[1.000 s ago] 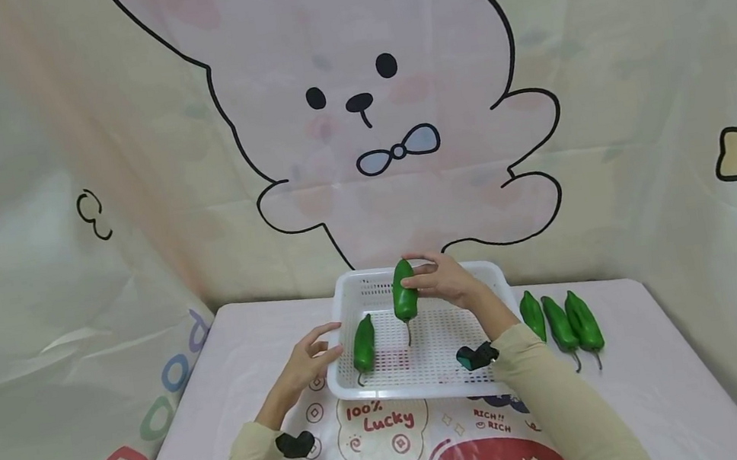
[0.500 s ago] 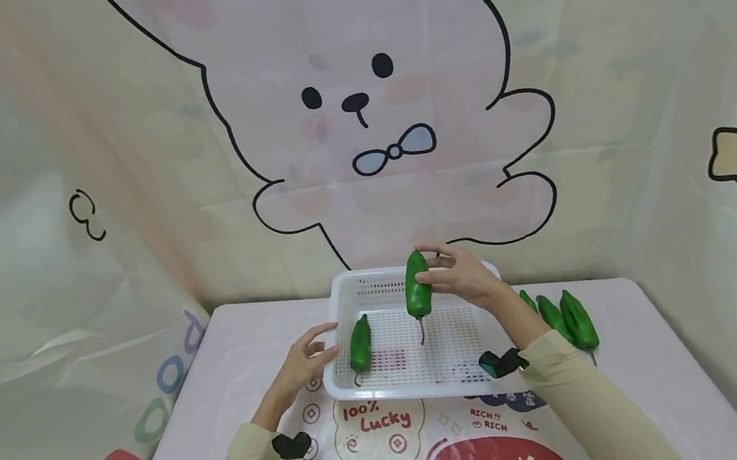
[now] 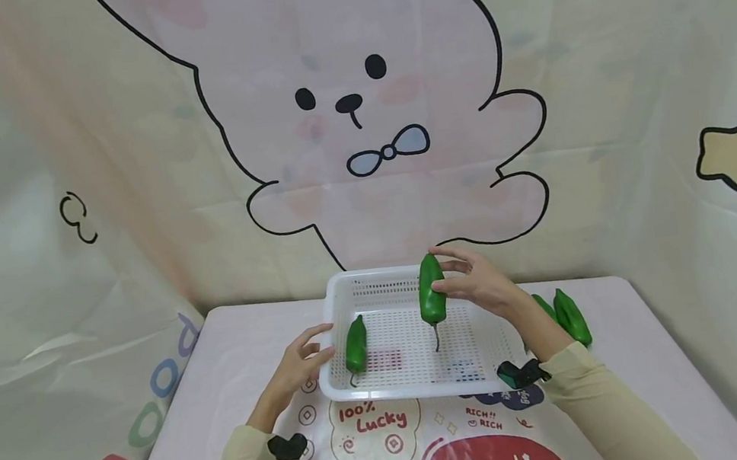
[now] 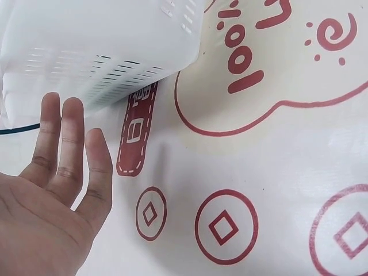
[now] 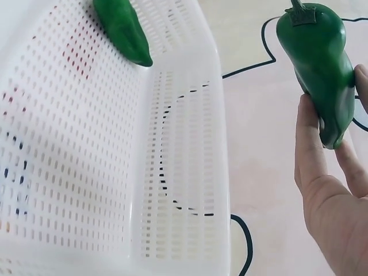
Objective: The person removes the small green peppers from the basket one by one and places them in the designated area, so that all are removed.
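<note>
My right hand (image 3: 486,288) pinches a green chili pepper (image 3: 431,295) between thumb and fingers, with its stem pointing down in the head view. The pepper hangs over the white perforated plastic basket (image 3: 416,391). In the right wrist view, the fingers lie along the tapered end of the held pepper (image 5: 325,75). A second green pepper (image 3: 356,345) lies at the left inside the basket. My left hand (image 3: 292,366) is at the basket's left rim, fingertips right at the edge. Its fingers (image 4: 72,141) are extended beside the basket wall in the left wrist view.
More green peppers (image 3: 572,318) lie on the table right of the basket, partly hidden by the right forearm. A white cloth with red print (image 3: 381,443) covers the table (image 3: 642,380). A cartoon curtain (image 3: 379,205) hangs close behind the basket.
My right hand has moved right with the pepper, still over the basket. Its forearm now covers more of the peppers at the right. The left hand stays at the rim.
</note>
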`<move>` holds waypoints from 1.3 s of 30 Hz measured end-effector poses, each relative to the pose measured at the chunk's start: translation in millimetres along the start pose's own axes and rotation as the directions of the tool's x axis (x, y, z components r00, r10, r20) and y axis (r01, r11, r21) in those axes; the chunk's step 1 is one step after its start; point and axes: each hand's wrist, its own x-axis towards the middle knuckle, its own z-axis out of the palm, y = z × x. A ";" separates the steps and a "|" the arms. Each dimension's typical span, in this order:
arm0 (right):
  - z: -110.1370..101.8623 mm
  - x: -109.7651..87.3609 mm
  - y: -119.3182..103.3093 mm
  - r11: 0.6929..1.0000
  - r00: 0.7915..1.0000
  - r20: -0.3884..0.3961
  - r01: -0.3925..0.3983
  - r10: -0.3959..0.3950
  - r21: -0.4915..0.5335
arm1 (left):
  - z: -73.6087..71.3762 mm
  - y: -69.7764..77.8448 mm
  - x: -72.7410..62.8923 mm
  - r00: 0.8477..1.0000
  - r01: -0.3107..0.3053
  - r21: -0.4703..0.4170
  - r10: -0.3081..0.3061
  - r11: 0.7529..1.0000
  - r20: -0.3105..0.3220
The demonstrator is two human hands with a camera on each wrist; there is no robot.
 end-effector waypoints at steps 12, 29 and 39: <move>-25.7 -38.4 6.3 0.988 0.999 -0.037 -0.018 0.013 -0.152 | 0.9 1.8 -1.9 1.000 -0.008 0.014 0.008 1.000 0.003; -64.1 -94.4 21.0 0.954 0.989 -0.145 -0.059 0.017 -0.293 | -1.1 2.5 -2.7 1.000 -0.013 0.006 0.013 1.000 0.010; -81.5 -119.2 26.1 0.928 0.983 -0.181 -0.075 0.009 -0.364 | 0.8 2.0 -2.9 1.000 -0.011 -0.005 0.011 1.000 0.011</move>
